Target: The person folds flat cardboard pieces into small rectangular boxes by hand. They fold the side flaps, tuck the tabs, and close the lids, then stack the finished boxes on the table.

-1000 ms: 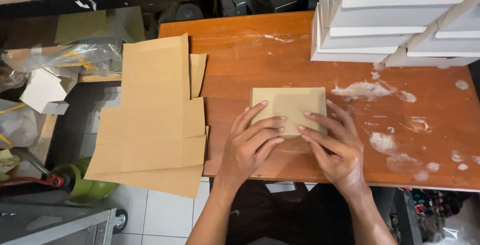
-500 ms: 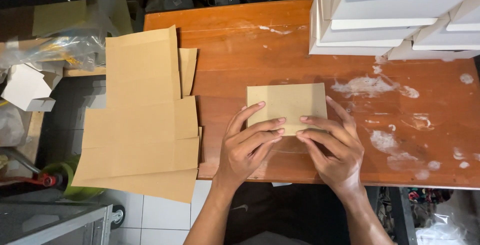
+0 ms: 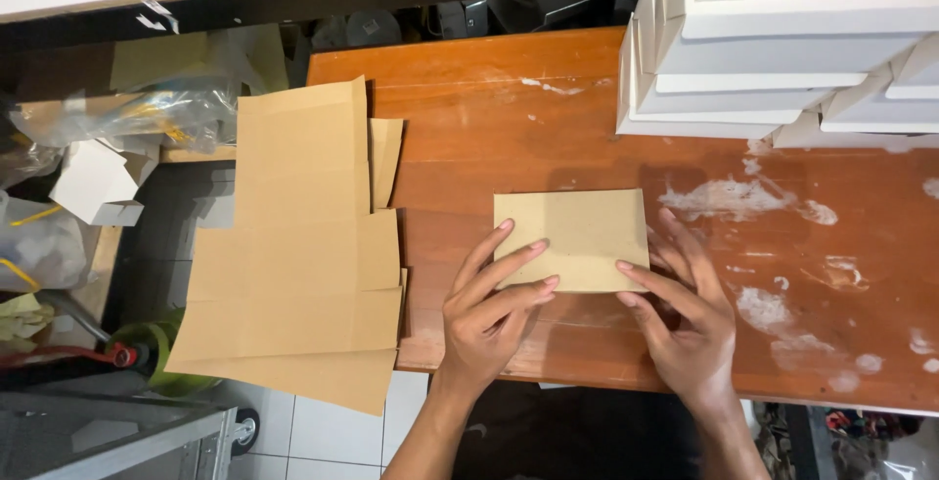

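Presently both hands flat on a small folded brown card piece (image 3: 577, 237), which lies on the wooden table (image 3: 469, 128), roughly mid-table, just ahead of the wrists. Left hand (image 3: 489, 309): fingers spread, extended fwd and to the right, tips resting on the card's lower left part; palm sits on bare wood below the card. Right hand (image 3: 690, 319): fingers spread too, index tip on the card's lower right edge, other fingers fanned alongside the card's right side, touching or just off it, can't tell which. Neither hand pinches or grips; both lie open, pressing down w/ fingertips. Card is rectangular, faint crease running across its upper part, long edges approx parallel to table's near edge. To the left of the left hand: stack of flat brown cardboard blanks (image 3: 298, 255), overhanging the table's left edge, well apart from the fingers. Ahead and right of the right hand, at the table's far right corner: pile of white boxes (image 3: 782, 59), stacked several high. Table surface near the right hand shows white smears/patches (image 3: 729, 196), scattered toward the right edge. Further left past the blanks, off the table: small white folded box (image 3: 93, 186) and clear plastic bag (image 3: 127, 113) w/ contents unclear. Below-left of the left forearm: green tape roll (image 3: 161, 343), partly hidden under the blanks, beside a red-tipped tool. Tiled floor (image 3: 323, 431) visible under the blanks' overhang.
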